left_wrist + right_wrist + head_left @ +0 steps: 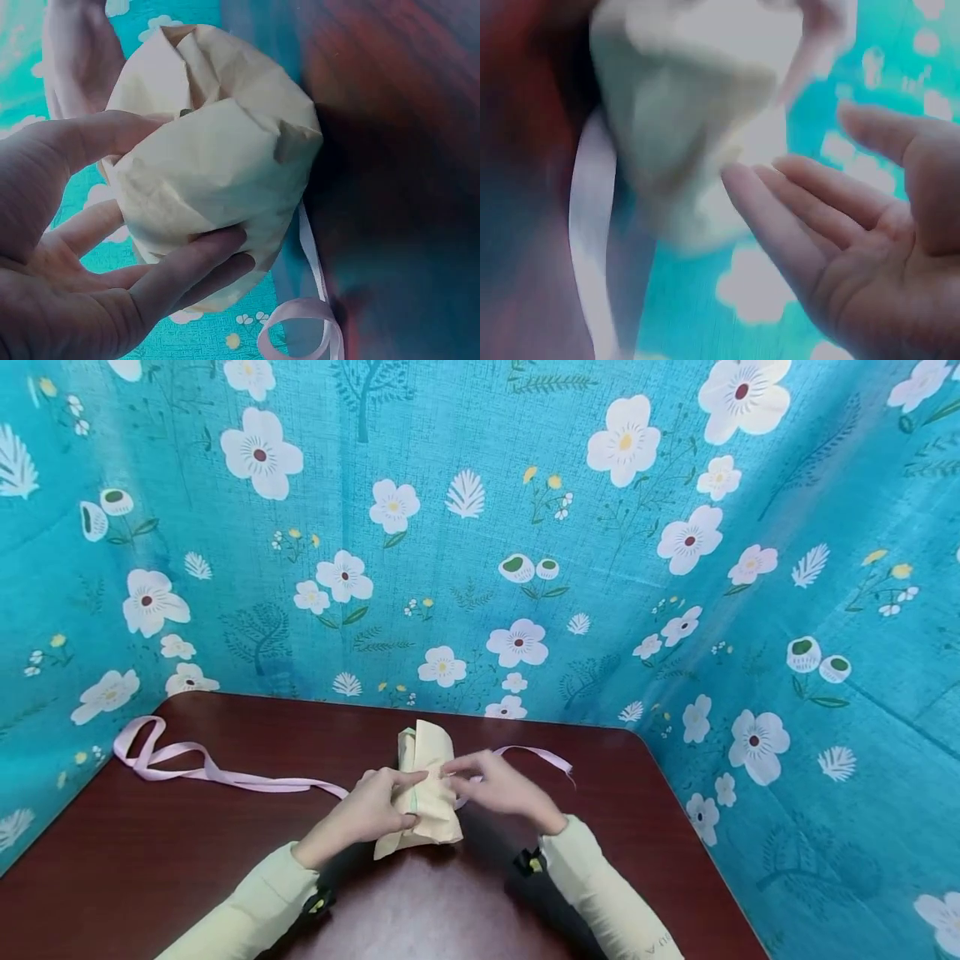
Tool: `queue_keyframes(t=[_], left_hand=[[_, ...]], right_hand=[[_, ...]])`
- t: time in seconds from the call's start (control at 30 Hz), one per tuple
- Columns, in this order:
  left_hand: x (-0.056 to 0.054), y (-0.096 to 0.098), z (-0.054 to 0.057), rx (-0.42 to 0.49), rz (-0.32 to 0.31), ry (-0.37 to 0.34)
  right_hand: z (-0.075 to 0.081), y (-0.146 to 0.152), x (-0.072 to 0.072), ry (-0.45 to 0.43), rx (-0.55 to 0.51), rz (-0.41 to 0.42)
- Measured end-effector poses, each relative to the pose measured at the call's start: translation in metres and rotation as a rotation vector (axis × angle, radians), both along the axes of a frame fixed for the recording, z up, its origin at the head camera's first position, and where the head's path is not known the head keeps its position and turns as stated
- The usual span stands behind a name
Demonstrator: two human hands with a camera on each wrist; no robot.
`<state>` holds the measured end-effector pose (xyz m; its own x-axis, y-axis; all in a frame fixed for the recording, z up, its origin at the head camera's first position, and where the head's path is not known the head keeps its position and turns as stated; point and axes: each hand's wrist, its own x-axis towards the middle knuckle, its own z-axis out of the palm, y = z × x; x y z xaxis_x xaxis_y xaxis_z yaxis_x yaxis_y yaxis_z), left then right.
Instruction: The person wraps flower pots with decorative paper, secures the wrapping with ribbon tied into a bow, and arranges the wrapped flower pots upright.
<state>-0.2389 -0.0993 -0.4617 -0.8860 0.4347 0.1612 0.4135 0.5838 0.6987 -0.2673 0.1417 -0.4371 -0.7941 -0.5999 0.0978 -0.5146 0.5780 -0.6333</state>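
Note:
A cream paper package point(429, 789), creased and folded over, sits in the middle of the table. My left hand point(381, 806) grips it from the left; in the left wrist view the thumb lies along a fold and the fingers point(199, 262) curl round its other side. What is inside the paper is hidden. My right hand point(504, 785) is at the package's right side, fingers loosely extended. In the right wrist view its fingers point(757, 214) are spread beside the paper and hold nothing. A pink ribbon point(247, 782) passes behind the package, its short end showing on the right.
The dark red-brown table point(247, 843) is glossy and has rounded far corners. Ribbon loops lie near its left edge. A blue flowered cloth point(465, 593) hangs close behind the table and along its sides.

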Motion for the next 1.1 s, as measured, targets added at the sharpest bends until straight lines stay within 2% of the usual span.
queue_keyframes(t=[0.1,0.17,0.23,0.33,0.47,0.57,0.67,0.77,0.9,0.97,1.1], left_hand=[[0.002,0.003,-0.001,0.008,0.014,0.006],[0.001,0.003,0.0,0.01,0.019,0.022],[0.0,0.005,0.001,0.01,0.02,0.036],[0.0,0.006,0.0,-0.014,0.011,0.061],[0.003,0.008,-0.001,-0.044,0.006,0.087],[0.006,0.009,-0.002,-0.049,-0.001,0.08],[0.008,0.012,-0.004,-0.049,0.006,0.065],[0.008,0.017,-0.004,-0.058,0.036,0.061],[0.008,0.021,-0.001,-0.091,0.076,0.1],[0.007,0.022,-0.001,-0.095,0.075,0.123],[0.008,0.023,0.002,-0.075,0.061,0.123]], right_hand=[[-0.007,0.019,-0.027,0.049,0.023,-0.118],[-0.014,0.029,-0.046,0.09,0.089,-0.192],[-0.022,0.036,-0.059,0.067,0.178,-0.245],[-0.037,0.043,-0.07,0.005,0.285,-0.258],[-0.052,0.048,-0.071,-0.053,0.333,-0.263],[-0.054,0.051,-0.066,-0.064,0.339,-0.272],[-0.046,0.057,-0.06,-0.057,0.3,-0.263],[-0.034,0.069,-0.057,-0.034,0.236,-0.21],[-0.024,0.09,-0.056,-0.002,0.187,-0.121],[-0.022,0.099,-0.054,0.008,0.157,-0.096],[-0.013,0.114,-0.045,-0.014,-0.002,-0.086]])
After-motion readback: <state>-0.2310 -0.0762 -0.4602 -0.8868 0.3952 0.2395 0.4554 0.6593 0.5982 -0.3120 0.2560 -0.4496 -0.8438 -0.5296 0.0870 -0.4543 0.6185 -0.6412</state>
